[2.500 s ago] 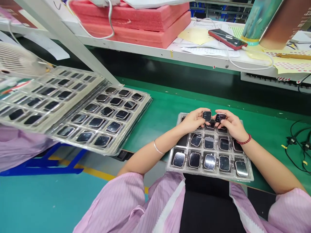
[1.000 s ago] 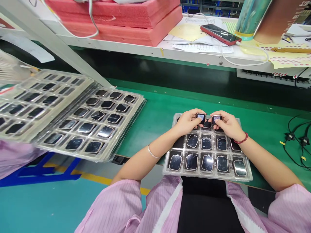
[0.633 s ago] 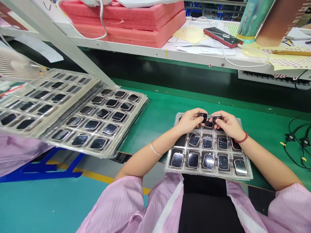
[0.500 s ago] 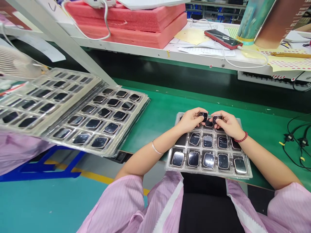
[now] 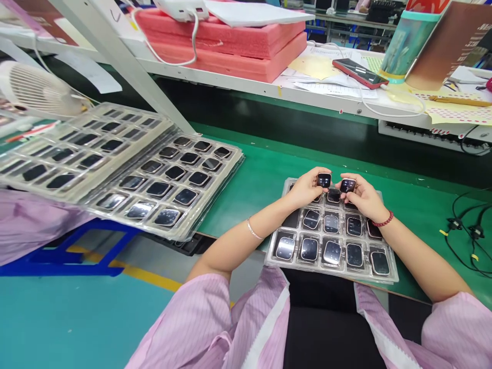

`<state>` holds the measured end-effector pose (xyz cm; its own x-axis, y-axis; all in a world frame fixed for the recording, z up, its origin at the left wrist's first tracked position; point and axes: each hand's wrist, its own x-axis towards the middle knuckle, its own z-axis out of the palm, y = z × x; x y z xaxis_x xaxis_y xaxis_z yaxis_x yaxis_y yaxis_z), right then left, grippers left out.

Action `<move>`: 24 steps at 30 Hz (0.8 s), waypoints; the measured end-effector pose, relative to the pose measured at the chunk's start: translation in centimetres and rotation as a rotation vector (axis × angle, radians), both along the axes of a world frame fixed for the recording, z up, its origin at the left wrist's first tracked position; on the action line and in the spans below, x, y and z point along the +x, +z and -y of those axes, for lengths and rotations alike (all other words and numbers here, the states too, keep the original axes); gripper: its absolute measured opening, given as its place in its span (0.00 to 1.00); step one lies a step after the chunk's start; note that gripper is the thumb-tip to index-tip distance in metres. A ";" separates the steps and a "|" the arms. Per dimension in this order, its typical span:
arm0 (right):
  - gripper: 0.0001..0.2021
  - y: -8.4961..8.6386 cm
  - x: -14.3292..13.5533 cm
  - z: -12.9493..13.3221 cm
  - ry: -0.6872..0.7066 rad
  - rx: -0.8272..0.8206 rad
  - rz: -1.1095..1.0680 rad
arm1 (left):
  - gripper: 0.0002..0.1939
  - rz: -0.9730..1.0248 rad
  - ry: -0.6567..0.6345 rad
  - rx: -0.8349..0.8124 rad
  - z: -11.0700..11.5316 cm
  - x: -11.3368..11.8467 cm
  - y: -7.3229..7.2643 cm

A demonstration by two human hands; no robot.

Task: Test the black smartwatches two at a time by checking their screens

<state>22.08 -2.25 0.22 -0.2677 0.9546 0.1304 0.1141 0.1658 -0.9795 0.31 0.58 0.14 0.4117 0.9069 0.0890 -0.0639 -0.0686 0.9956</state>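
Note:
Over the far row of a clear plastic tray (image 5: 272, 246), my two hands each grip a smartwatch without a strap. My left hand (image 5: 307, 188) pinches one smartwatch (image 5: 323, 180) by its edges, dark screen facing me. A second smartwatch (image 5: 348, 185) is held between the thumb and fingers of my right hand (image 5: 365, 199). The two watches are side by side with a small gap between them. Several more watches, such as a front-row watch (image 5: 309, 249), lie face up in the tray's pockets. My hands hide part of the far row.
Stacked trays of watches (image 5: 184, 196) stand at the left, with more trays (image 5: 82, 138) beyond them. A white fan (image 5: 42, 89) is behind these. Black cables (image 5: 465, 225) lie at the right. A shelf (image 5: 238, 84) above carries red foam blocks (image 5: 265, 43) and a phone (image 5: 360, 73).
Both watches have been tipped so that their screens show more fully, and my thumbs no longer cover them. The head view has shifted slightly to the left.

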 end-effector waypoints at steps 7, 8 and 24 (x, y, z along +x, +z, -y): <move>0.13 0.3 -0.1 0.1 -0.048 -0.043 -0.006 | 0.12 -0.035 -0.014 -0.009 0.2 -0.1 0.3; 0.12 0.3 -0.1 0.1 -0.058 -0.027 0.009 | 0.13 -0.032 -0.013 -0.032 0.2 -0.1 0.3; 0.26 -0.4 -0.2 0.0 0.053 -0.033 -0.043 | 0.29 0.005 -0.005 0.013 0.3 -0.2 0.2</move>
